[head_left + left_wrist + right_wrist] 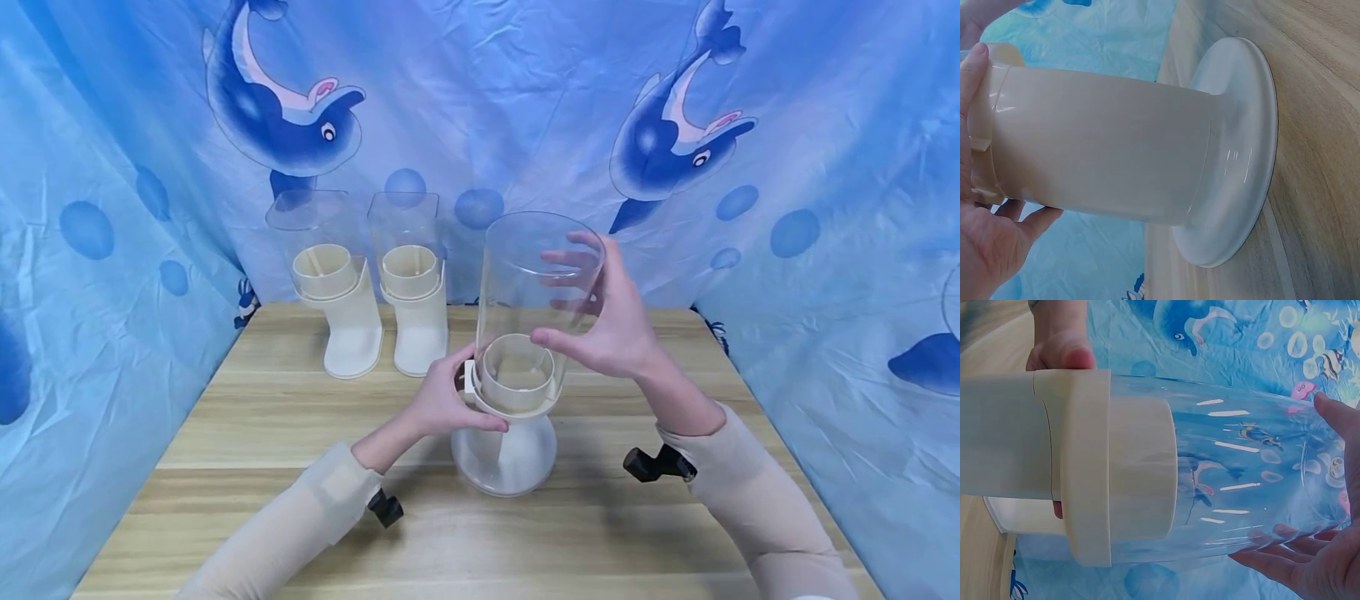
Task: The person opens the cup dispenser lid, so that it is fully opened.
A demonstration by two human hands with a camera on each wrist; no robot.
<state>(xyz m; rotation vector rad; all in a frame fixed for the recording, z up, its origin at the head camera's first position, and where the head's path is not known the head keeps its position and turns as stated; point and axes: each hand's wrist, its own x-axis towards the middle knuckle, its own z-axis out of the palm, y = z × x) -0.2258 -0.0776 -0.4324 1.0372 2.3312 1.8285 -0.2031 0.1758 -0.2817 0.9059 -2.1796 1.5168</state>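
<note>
A cream dispenser stand [536, 454] with a round base stands on the table. Over its inner cup [1141, 469] fits a tall clear cylinder [517, 283], its lower edge down at the cream collar [1088, 475]. My left hand [442, 400] grips the collar from the left, thumb across the front. In the left wrist view, the stand's smooth column [1104, 144] widens into the base [1241, 150], flat on the wood. My right hand [618, 329] holds the cylinder's upper part from the right, with thumb and fingers on opposite sides of the clear wall in the right wrist view.
Two similar cream dispensers, one at far left [352, 333] and one beside it [420, 333], stand at the table's back left, each topped by a clear container. The wooden table [300, 500] ends at a blue curtain [480, 100] printed with dolphins, which also hangs along both sides.
</note>
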